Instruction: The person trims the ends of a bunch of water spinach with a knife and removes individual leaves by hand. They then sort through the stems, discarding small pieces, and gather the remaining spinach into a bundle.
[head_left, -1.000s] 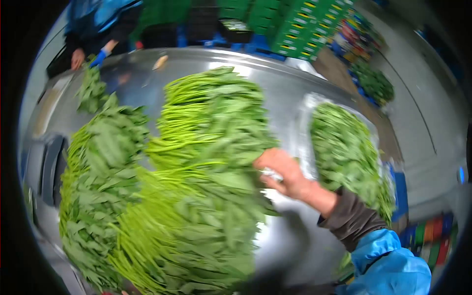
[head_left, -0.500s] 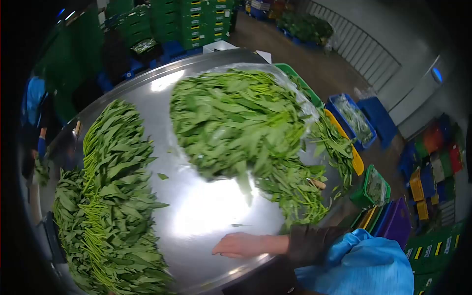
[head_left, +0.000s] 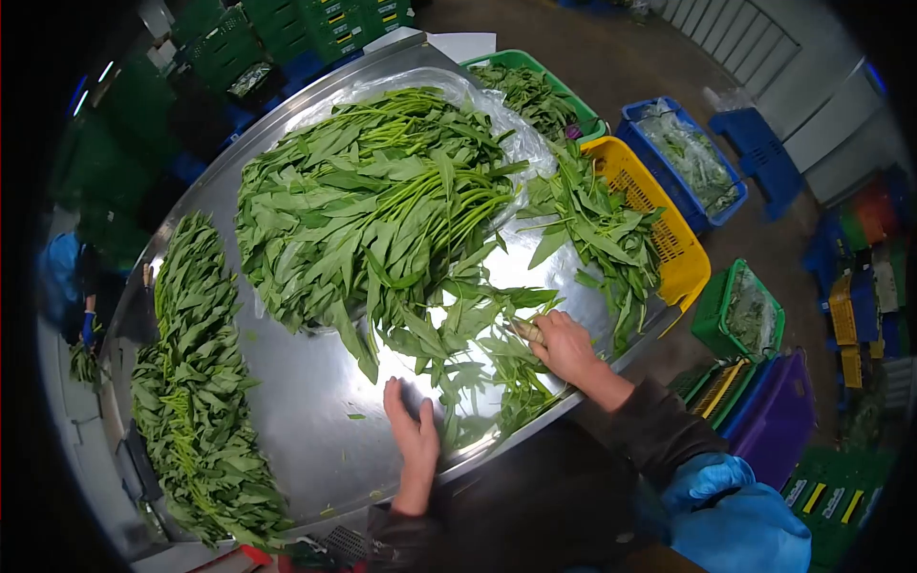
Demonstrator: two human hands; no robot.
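My right hand (head_left: 565, 350) is closed around a wooden-handled knife (head_left: 525, 330) at the near right of the steel table; most of its blade is hidden. Loose leafy stems (head_left: 521, 374) lie under and beside that hand. My left hand (head_left: 413, 437) is open near the front edge, thumb apart from the fingers, holding nothing. Beyond both hands, a large heap of leafy green vegetables (head_left: 353, 210) rests on clear plastic film (head_left: 521, 143). A long row of bundled greens (head_left: 191, 382) lines the table's left side.
The metal table (head_left: 306, 430) has a raised rim. At its right stand a yellow crate (head_left: 683, 253) with greens hanging over it, a green crate (head_left: 592, 124) and a blue crate (head_left: 735, 196). Another person (head_left: 65, 277) in blue holds greens at the far left.
My right hand has moved from the table's front to the right and taken hold of the knife lying there. My left hand has come into view. The camera view has shifted.
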